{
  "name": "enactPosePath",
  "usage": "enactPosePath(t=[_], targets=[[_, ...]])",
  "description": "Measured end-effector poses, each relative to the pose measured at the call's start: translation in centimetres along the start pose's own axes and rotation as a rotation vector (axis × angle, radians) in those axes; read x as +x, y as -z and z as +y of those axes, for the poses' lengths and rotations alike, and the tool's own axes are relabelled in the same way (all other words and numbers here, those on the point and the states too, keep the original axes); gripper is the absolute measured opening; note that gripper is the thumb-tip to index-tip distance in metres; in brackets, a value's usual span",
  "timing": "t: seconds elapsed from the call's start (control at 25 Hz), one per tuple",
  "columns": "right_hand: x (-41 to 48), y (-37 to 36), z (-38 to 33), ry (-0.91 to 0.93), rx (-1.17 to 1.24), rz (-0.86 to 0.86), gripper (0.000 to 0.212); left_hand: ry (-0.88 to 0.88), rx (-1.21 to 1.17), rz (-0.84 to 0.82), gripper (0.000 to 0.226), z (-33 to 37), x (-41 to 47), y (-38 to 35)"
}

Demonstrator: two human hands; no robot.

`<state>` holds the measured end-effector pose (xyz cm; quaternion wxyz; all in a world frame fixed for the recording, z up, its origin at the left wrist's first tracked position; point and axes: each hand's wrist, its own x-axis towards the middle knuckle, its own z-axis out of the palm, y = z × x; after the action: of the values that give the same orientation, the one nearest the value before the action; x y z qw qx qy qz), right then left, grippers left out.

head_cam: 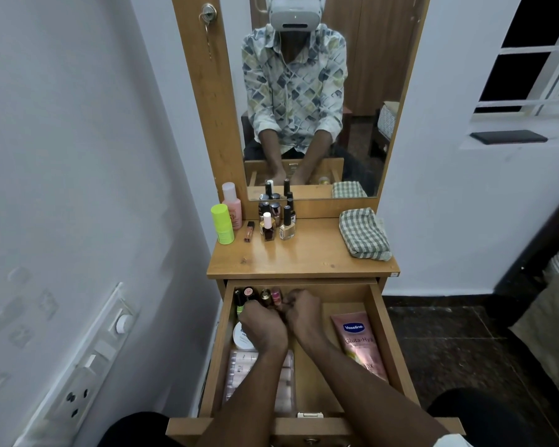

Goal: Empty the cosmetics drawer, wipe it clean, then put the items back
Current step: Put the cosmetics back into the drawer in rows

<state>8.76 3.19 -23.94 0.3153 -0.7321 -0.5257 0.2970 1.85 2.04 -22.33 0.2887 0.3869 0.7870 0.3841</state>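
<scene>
The wooden drawer (381, 321) is pulled out below the dresser top (304, 256). My left hand (262, 327) and my right hand (303, 312) are both inside it at the back left, fingers curled among several small upright bottles (261, 295). Whether either hand grips a bottle is hidden. A pink Vaseline tube (359, 343) lies along the right side. A white jar (241, 337) and a pink packet (239, 372) lie at the left, partly under my left arm. On the dresser top stand several nail polish bottles (273, 222), a neon green bottle (222, 224) and a pink bottle (233, 204).
A folded green checked cloth (363, 235) lies on the right of the dresser top. A mirror (307, 101) rises behind it and reflects a person. A white wall with a switch panel (94, 359) is close on the left. Dark floor lies to the right.
</scene>
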Motion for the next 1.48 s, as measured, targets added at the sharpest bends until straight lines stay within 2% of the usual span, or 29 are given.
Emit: enactPosePath(t=[0.32, 0.48, 0.56, 0.64, 0.76, 0.8, 1.0, 1.16, 1.28, 1.48], targets=[[-0.1, 0.2, 0.5, -0.028, 0.006, -0.013, 0.007, 0.011, 0.016, -0.03, 0.014, -0.1, -0.2, 0.0], [-0.1, 0.9, -0.2, -0.04, -0.089, -0.047, 0.019, -0.022, 0.01, -0.039, 0.014, 0.2, -0.4, 0.6], [-0.6, 2.2, -1.0, 0.048, -0.156, 0.016, 0.027, -0.107, -0.025, -0.014, 0.02, 1.0, -1.0, 1.2], [-1.3, 3.9, -2.2, 0.204, -0.152, 0.157, 0.019, -0.214, -0.139, 0.039, 0.022, 2.3, -1.4, 2.0], [-0.4, 6.0, -4.0, 0.39, -0.039, 0.328, 0.006, -0.374, -0.224, 0.089, 0.008, 5.1, 0.3, 2.6], [0.6, 6.5, -4.6, 0.416, -0.011, 0.361, 0.01, -0.403, -0.208, 0.096, 0.006, 6.1, 1.2, 2.6], [5.8, 6.7, -5.7, 0.306, 0.121, 0.302, 0.037, -0.456, -0.102, 0.058, 0.013, 8.7, 5.5, 1.1], [7.7, 5.7, -6.4, 0.286, -0.003, 0.329, 0.048, -0.421, -0.026, 0.079, 0.029, 9.1, 6.5, 0.1], [8.2, 5.2, -6.6, 0.271, -0.075, 0.361, 0.044, -0.418, 0.023, 0.104, 0.028, 9.3, 6.5, -0.1], [8.1, 5.0, -6.5, 0.279, -0.038, 0.359, 0.04, -0.422, 0.063, 0.105, 0.031, 9.2, 6.3, -0.3]])
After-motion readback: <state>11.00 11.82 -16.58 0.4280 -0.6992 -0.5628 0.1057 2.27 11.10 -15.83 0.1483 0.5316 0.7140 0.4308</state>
